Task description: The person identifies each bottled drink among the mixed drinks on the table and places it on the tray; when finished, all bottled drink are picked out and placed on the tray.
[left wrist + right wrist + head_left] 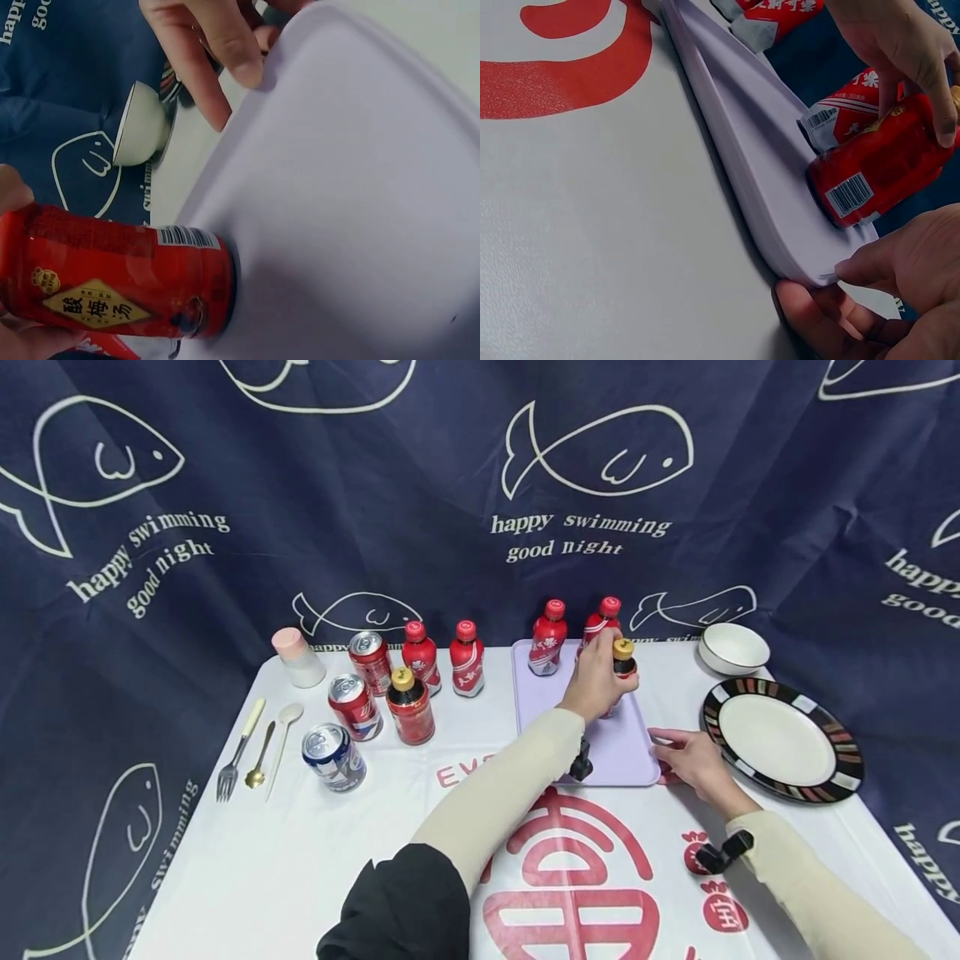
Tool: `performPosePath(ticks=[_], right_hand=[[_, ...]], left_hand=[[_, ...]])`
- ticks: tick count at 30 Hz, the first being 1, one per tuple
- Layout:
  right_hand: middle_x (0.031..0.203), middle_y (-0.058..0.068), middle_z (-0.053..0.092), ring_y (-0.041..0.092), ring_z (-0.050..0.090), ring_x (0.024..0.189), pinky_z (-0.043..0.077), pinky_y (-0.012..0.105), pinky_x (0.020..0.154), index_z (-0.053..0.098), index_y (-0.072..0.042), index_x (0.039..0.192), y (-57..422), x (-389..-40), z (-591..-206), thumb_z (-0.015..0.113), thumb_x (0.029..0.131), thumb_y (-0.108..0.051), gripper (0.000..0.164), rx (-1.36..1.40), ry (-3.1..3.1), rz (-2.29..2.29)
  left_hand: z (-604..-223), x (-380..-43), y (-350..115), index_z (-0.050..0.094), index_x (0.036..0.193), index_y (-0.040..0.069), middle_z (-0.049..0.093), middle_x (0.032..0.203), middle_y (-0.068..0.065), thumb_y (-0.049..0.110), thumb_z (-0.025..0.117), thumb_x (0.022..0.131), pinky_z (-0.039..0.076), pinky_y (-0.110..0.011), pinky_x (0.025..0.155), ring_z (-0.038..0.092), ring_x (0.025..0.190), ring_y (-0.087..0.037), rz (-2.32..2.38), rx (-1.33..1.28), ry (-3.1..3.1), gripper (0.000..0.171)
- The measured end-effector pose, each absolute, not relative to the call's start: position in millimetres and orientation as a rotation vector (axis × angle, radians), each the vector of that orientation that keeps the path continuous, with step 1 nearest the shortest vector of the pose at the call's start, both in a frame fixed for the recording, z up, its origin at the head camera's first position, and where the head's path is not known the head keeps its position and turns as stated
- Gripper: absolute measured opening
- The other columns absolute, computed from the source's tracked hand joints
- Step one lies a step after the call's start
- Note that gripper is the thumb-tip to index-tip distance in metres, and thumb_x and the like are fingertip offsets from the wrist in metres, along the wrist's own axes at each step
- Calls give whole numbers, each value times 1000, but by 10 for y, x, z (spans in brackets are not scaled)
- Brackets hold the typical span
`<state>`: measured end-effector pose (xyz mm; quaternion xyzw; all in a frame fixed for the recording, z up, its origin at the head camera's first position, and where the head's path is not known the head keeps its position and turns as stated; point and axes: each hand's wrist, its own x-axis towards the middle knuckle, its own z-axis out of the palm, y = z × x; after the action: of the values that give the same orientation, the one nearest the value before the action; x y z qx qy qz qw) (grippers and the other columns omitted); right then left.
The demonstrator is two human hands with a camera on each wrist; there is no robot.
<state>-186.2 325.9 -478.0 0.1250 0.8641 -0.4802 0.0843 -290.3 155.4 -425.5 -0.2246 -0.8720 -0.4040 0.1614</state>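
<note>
Left fingers (937, 105) high around bottle (881, 161)

Bright, even light on my tablecloth (247, 868), wide-angle stretch at the head view's edges, dimmer wrist views, my right fingers (225, 37) soft in the left one, shading beside the bottle (142, 270) on the tray (360, 172), dark shadow along its rim.

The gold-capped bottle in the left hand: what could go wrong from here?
First, the left hand holds the bottle close beside a red-capped bottle standing on the tray, so a sideways nudge might topple that one. Second, the right hand grips the tray's corner; a tug or lift could unsettle whatever stands there.
</note>
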Motion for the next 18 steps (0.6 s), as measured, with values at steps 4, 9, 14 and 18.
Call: performPosePath(ticks=[4,9,14,18], right_hand=[[83,14,66,15,63,62,54,34,56,45,3,132,3254,-1855,-4778,52,88,-5,45,373,2551,-1464],[82,14,66,15,63,61,54,34,56,45,1,132,3242,-1846,-4781,53,88,-7,46,408,2544,-1453],[86,15,64,14,62,61,54,33,55,46,-2,132,3238,-1853,-4779,54,88,-7,46,435,2561,-1428],[85,15,64,15,62,61,54,33,55,47,-1,132,3240,-1863,-4772,54,88,-7,46,432,2561,-1439]], left_hand=[[-4282,-2964,1540,41,117,16,53,108,3,25,78,68,38,-15,92,52,98,-7,-1174,-626,-2502,62],[-4293,-3017,1520,42,119,19,54,109,3,25,78,68,40,-16,90,53,97,-7,-1187,-610,-2513,64],[-4274,-3076,1512,45,119,22,55,106,3,25,80,67,42,-16,87,54,94,-8,-1186,-612,-2507,63],[-4270,-3114,1516,44,119,24,55,104,3,26,80,67,43,-16,86,54,93,-8,-1193,-605,-2509,62]])
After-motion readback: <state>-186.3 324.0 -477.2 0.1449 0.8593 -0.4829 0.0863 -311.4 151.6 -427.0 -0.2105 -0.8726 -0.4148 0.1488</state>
